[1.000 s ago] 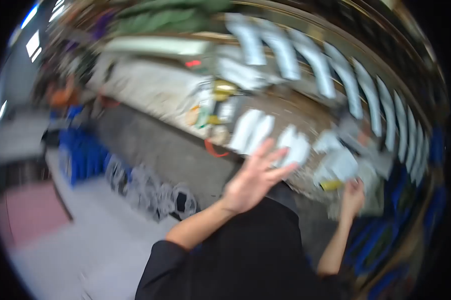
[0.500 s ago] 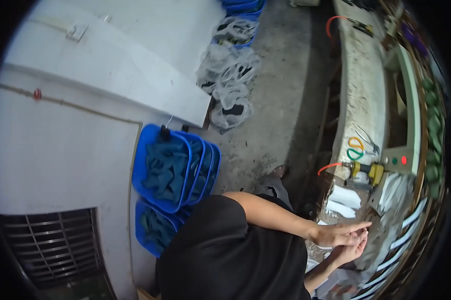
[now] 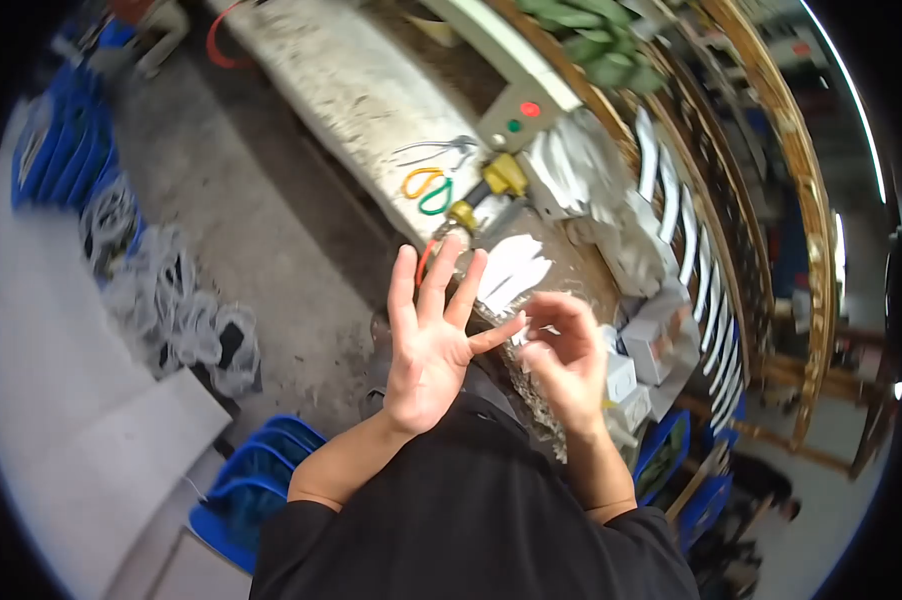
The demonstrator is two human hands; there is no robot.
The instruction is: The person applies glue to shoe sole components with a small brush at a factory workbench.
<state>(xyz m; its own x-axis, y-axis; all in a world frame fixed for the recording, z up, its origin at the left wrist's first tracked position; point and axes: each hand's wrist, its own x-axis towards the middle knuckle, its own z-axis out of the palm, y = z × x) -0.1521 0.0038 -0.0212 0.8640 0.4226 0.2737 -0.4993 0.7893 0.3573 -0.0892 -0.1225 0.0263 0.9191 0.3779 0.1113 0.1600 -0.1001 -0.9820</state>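
My left hand (image 3: 429, 355) is raised in front of my body, fingers spread, with nothing in it. My right hand (image 3: 569, 365) is close beside it, blurred. Its fingers are loosely curled, with a gap between thumb and fingertips, and I make out nothing held there. Beyond the hands, white cut pieces (image 3: 514, 272) lie on the worn bench (image 3: 316, 75). A yellow-and-black tool (image 3: 504, 176) with a red hose rests behind them. To its left are scissors (image 3: 423, 183) with one orange and one green handle loop, next to metal pliers (image 3: 436, 150).
A pale machine frame (image 3: 516, 65) with red and green buttons stands along the bench. Small white boxes (image 3: 623, 385) sit right of my hands. White strips (image 3: 683, 230) line a rack. Blue baskets (image 3: 241, 500) and clear plastic bags (image 3: 171, 300) are on the left.
My hands were touching each other and now are apart, with the left spread open. My view has turned right, bringing the bench and racks toward the middle.
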